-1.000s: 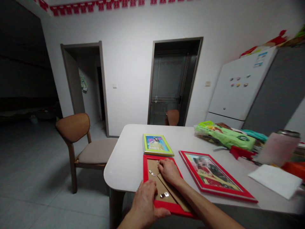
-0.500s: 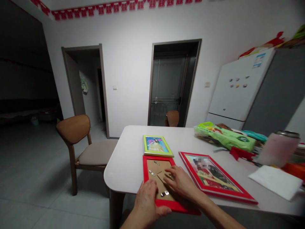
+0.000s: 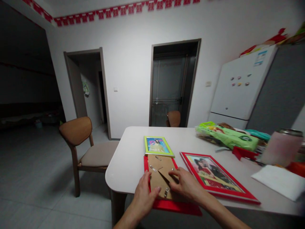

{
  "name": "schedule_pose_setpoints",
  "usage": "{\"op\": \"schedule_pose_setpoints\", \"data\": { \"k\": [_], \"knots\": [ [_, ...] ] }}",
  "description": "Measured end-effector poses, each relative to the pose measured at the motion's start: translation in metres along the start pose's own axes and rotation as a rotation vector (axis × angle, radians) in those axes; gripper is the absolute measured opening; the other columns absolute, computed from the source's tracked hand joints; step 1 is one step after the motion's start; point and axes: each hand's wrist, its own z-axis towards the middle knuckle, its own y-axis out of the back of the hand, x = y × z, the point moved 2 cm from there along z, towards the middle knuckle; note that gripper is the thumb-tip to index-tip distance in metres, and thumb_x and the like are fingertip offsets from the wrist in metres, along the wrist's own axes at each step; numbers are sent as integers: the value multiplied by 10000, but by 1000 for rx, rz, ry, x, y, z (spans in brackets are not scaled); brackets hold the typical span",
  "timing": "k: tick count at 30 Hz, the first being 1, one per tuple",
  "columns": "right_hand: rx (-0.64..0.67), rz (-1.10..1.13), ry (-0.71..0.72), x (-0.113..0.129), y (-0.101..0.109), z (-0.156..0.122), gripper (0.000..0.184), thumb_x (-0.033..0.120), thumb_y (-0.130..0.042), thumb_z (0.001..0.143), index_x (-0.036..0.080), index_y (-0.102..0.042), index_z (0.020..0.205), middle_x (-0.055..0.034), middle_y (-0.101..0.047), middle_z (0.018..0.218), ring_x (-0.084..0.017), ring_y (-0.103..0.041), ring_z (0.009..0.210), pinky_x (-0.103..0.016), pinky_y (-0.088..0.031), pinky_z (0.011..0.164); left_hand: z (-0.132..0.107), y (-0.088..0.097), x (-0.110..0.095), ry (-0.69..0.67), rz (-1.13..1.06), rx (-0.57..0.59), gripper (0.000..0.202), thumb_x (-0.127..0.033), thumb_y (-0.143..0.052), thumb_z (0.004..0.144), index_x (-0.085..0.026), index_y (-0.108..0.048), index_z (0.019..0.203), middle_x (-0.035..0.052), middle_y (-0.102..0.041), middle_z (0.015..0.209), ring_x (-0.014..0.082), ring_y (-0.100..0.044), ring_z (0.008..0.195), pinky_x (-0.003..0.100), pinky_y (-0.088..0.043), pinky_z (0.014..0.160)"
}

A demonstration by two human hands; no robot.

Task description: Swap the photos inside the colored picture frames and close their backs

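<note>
A red picture frame [image 3: 176, 207] lies face down at the table's front edge. Its brown backing board [image 3: 156, 184], with several metal clips on it, sits raised and shifted out of the frame's recess. My right hand [image 3: 187, 184] pinches the stand flap cut into this board, and the flap is tilted up. At the left side, my left hand [image 3: 144, 192] rests with fingers stretched along the edge and thumb apart over the board. Touching the far end is a small yellow-green framed picture [image 3: 157, 146]. A larger red framed photo [image 3: 214, 175] lies face up to the right.
The white table [image 3: 128, 152] also bears a green plastic package [image 3: 228, 136], a pink jar [image 3: 282, 148] and white paper [image 3: 278, 181] on its right side. A wooden chair [image 3: 76, 130] stands left of the table. Behind is a fridge [image 3: 238, 86].
The backing board has come up out of the red frame, held by its flap in my right hand. My left hand has slid off the frame's lower corner toward the board's left edge.
</note>
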Motion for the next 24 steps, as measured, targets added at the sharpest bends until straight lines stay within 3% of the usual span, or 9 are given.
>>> {"op": "schedule_pose_setpoints", "data": {
  "k": [6,10,15,20,24],
  "knots": [
    [-9,98,76,45,7,3,343,311,-489,637,184,-622,926,-78,-590,889,-174,-541,772,-231,-393,680,16,29,7,108,-576,-102,380,-223,-460,690,-151,-378,1054,45,-622,890,157,-593,777,275,-463,685],
    [-19,194,141,57,-5,3,389,370,-456,694,173,-584,1003,-82,-580,871,-173,-531,760,-255,-394,684,12,67,29,226,-671,-165,449,-198,-510,618,-151,-387,1047,-12,-628,733,129,-594,615,225,-449,564],
    [-25,133,74,14,-16,4,384,331,-432,711,154,-573,1021,-102,-568,947,-189,-533,839,-266,-385,744,6,99,63,288,-446,-198,423,-205,-470,624,-149,-396,1037,1,-633,771,142,-605,673,232,-454,588],
    [-51,-73,-57,-36,-21,2,408,335,-386,728,112,-567,1018,-133,-577,922,-210,-544,811,-287,-382,734,9,102,86,329,-195,-220,377,-153,-440,640,-121,-432,1016,21,-630,738,153,-604,691,234,-450,608],
    [-62,-166,-118,-50,-23,-2,412,336,-413,706,101,-555,1013,-155,-590,920,-240,-539,859,-301,-372,747,7,102,87,304,67,-295,401,-130,-476,641,-134,-450,1042,50,-602,856,174,-569,813,267,-412,732]
  ]
}}
